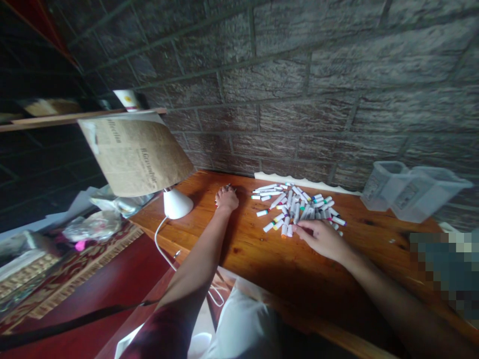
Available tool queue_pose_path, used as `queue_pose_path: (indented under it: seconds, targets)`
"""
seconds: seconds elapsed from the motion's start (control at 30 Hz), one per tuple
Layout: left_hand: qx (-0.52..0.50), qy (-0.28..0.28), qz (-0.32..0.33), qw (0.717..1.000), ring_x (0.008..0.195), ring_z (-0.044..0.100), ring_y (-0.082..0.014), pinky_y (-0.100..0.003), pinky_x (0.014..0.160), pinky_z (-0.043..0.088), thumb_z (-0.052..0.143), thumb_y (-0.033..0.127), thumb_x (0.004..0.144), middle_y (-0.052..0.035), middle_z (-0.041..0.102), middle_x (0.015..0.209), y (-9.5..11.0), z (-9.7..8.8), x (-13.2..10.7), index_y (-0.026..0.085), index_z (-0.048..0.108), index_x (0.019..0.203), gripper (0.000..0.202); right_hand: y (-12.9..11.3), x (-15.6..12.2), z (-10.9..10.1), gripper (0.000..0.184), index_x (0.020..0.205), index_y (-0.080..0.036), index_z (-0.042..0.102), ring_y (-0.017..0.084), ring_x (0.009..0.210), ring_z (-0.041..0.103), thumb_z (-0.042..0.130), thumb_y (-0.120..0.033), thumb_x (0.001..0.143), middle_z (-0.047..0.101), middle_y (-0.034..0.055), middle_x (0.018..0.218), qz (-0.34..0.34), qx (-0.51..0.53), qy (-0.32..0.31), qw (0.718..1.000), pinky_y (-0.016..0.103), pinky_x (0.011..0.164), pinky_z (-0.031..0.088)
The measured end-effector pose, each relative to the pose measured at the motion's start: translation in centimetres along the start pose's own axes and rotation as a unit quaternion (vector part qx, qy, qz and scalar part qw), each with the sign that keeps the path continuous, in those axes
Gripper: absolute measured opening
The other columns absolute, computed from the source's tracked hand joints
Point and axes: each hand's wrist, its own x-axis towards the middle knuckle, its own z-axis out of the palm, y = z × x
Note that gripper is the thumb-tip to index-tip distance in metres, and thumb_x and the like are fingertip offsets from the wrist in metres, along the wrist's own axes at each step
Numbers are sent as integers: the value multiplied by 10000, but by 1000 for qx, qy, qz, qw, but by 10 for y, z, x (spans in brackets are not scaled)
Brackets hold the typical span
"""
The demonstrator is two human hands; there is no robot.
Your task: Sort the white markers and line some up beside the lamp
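Observation:
A loose pile of white markers [297,202] with coloured bands and caps lies on the wooden table [247,239]. At the pile's near edge is my right hand [322,238], thumb and forefinger closed at the end of a white marker [290,231]. Its other fingers are partly hidden. My left hand [226,198] rests palm down on the tabletop, left of the pile and apart from it. Its short-looking fingers are spread on the wood, and nothing is seen held in them.
A lamp [177,204] with a printed shade stands at the left. Clear plastic containers [419,194] stand at the back right. A white scalloped strip [307,182] lies along the brick wall [277,119]. A paper cup [127,100] sits on a shelf.

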Motion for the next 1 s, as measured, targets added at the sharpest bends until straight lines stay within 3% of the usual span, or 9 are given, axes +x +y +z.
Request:
queue_pose_path:
  seconds: [0.2, 0.43, 0.77, 1.0]
  targets:
    - [-3, 18, 16, 1000, 1408, 339, -302, -409, 1171, 278, 351, 315, 922, -195, 376, 1506, 4, 1, -4, 84, 468, 1398, 542, 1, 0, 1, 479, 782, -182, 697, 121, 559, 500, 401, -514, 960, 645, 24, 642, -4, 6, 1, 1000, 245, 551, 334]
    - [-7, 7, 6, 1000, 1348, 399, -302, -418, 1119, 336, 308, 232, 923, -175, 446, 1450, 2, 0, -2, 106, 519, 1354, 496, 3, 0, 1, 458, 789, -179, 689, 115, 573, 510, 409, -496, 964, 648, 15, 656, -5, 0, -2, 1000, 241, 576, 340]
    - [-6, 1, -38, 999, 1324, 381, -358, -513, 1073, 329, 378, 373, 918, -202, 478, 1406, 1, -9, -6, 144, 546, 1325, 496, 1, 0, -1, 460, 768, -180, 683, 127, 589, 525, 404, -488, 965, 643, 27, 641, -12, -7, -5, 1000, 245, 589, 351]
    - [-7, -5, -17, 1000, 1350, 353, -349, -498, 1094, 314, 406, 377, 904, -178, 425, 1462, 4, -8, -8, 163, 529, 1344, 505, 1, 0, -1, 464, 741, -176, 665, 117, 583, 503, 402, -486, 965, 632, 20, 637, -12, -9, -12, 1000, 244, 582, 336]
